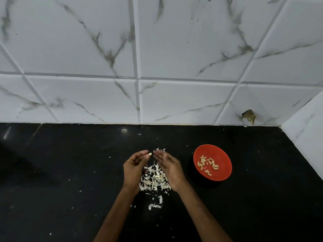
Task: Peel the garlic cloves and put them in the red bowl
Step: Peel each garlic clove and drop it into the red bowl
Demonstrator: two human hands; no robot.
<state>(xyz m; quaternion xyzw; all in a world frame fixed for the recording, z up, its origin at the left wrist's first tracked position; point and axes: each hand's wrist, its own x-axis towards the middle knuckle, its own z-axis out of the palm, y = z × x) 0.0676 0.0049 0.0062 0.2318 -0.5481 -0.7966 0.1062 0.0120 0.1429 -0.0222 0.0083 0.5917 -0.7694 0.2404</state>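
Observation:
My left hand [134,166] pinches a pale peeled garlic clove [149,154] at its fingertips, above the black counter. My right hand [168,165] hovers just to the right of it with fingers nearly straight and nothing in them; its fingertips are close to the clove. Between and below the hands lies a heap of white garlic skins [154,179]. The red bowl [222,152] sits on the counter to the right of my right hand and holds several peeled cloves [208,165].
The black counter [70,163] runs back to a white marble-patterned tiled wall [139,67], which turns a corner at the right. Loose skin flakes [154,205] are scattered near my forearms. A chipped hole [249,116] marks the wall low on the right.

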